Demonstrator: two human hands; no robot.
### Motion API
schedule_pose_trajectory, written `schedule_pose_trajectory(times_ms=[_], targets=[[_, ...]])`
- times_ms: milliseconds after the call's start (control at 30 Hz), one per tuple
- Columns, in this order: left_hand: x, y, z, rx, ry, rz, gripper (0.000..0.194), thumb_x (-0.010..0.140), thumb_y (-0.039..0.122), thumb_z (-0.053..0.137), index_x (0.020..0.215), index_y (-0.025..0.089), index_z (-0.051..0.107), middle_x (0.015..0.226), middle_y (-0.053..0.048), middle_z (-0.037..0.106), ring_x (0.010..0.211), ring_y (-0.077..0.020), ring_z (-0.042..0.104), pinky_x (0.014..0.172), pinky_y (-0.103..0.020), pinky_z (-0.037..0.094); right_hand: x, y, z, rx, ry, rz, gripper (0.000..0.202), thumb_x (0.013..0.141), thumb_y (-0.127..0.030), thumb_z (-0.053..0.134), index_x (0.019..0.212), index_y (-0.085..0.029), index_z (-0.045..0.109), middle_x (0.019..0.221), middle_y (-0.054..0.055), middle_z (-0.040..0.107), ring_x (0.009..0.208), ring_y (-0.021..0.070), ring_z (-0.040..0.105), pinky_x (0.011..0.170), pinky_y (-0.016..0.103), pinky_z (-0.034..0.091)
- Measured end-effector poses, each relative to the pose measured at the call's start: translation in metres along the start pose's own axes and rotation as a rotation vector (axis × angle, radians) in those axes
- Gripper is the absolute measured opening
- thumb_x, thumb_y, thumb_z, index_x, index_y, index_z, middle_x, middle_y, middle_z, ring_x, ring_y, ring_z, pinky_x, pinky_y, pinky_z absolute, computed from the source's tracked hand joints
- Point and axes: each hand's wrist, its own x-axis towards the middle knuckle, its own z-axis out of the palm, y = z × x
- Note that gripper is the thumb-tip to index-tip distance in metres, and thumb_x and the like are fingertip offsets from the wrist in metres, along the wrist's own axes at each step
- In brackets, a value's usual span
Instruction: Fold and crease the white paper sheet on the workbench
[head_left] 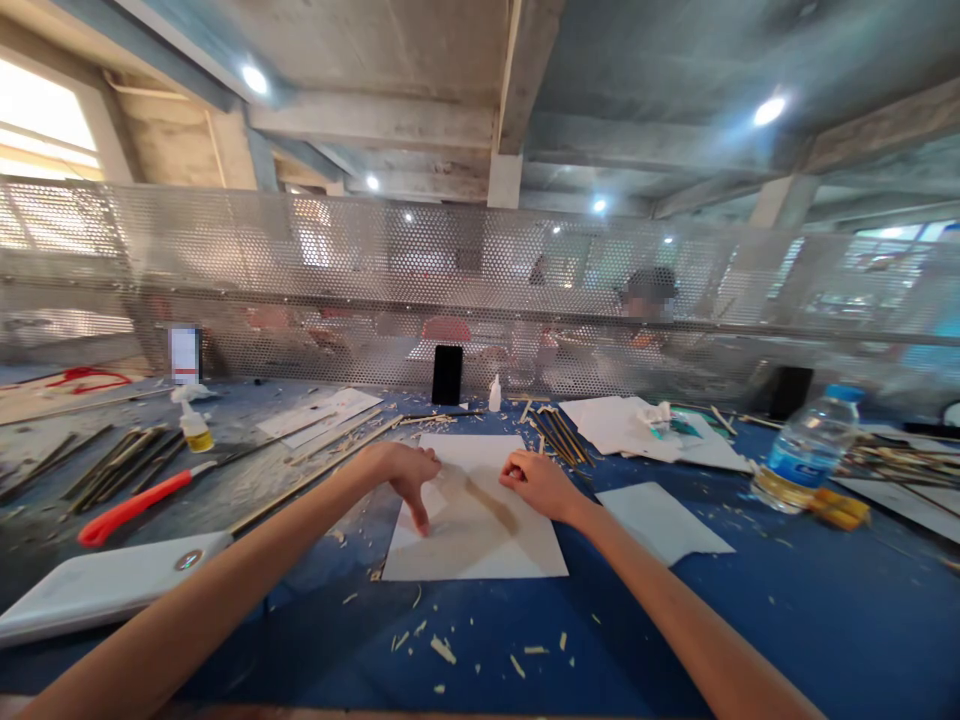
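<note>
A white sheet of paper lies flat on the blue tabletop in front of me. My left hand is over the sheet's left side, its fingers apart, one pointing down close to the paper. Beside those fingers is a small pale piece, perhaps paper, which the hand does not appear to grip. At the sheet's right edge, my right hand is closed, fingers curled in; whatever they hold, if anything, is hidden. A brownish streak, a stain or shadow, runs across the sheet between both hands.
On the left are a red-handled knife, a white power bank, a glue bottle and dark sticks. A black phone leans on the perforated metal screen. At right stand a water bottle and papers.
</note>
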Motion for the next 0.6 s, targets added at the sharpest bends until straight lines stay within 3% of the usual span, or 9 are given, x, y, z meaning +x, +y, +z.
schedule_pose_trajectory(times_ms=[133, 400, 600], targets=[[0.0, 0.001, -0.002, 0.009, -0.069, 0.012, 0.107, 0.048, 0.074, 0.077, 0.137, 0.019, 0.053, 0.139, -0.017, 0.054, 0.128, -0.0424, 0.044, 0.1, -0.041, 0.039, 0.0, 0.005, -0.001, -0.056, 0.012, 0.042, 0.007, 0.092, -0.023, 0.059, 0.089, -0.019, 0.064, 0.095, 0.003, 0.066, 0.082, 0.015, 0.061, 0.069, 0.023, 0.037], [-0.002, 0.003, -0.004, 0.023, -0.075, 0.021, 0.106, 0.05, 0.072, 0.077, 0.14, 0.022, 0.05, 0.141, -0.014, 0.053, 0.128, -0.0406, 0.045, 0.099, -0.04, 0.04, -0.003, -0.005, -0.001, -0.147, -0.026, 0.018, 0.009, 0.095, -0.027, 0.056, 0.093, -0.021, 0.063, 0.099, 0.003, 0.066, 0.087, 0.0161, 0.062, 0.07, 0.024, 0.036], [-0.001, 0.002, -0.002, 0.038, -0.077, 0.002, 0.105, 0.05, 0.073, 0.076, 0.138, 0.021, 0.052, 0.141, -0.015, 0.053, 0.127, -0.0404, 0.046, 0.098, -0.039, 0.041, -0.003, 0.002, -0.003, -0.219, -0.005, 0.08, 0.012, 0.098, -0.024, 0.05, 0.096, -0.019, 0.061, 0.105, 0.007, 0.064, 0.091, 0.0183, 0.062, 0.073, 0.026, 0.037]])
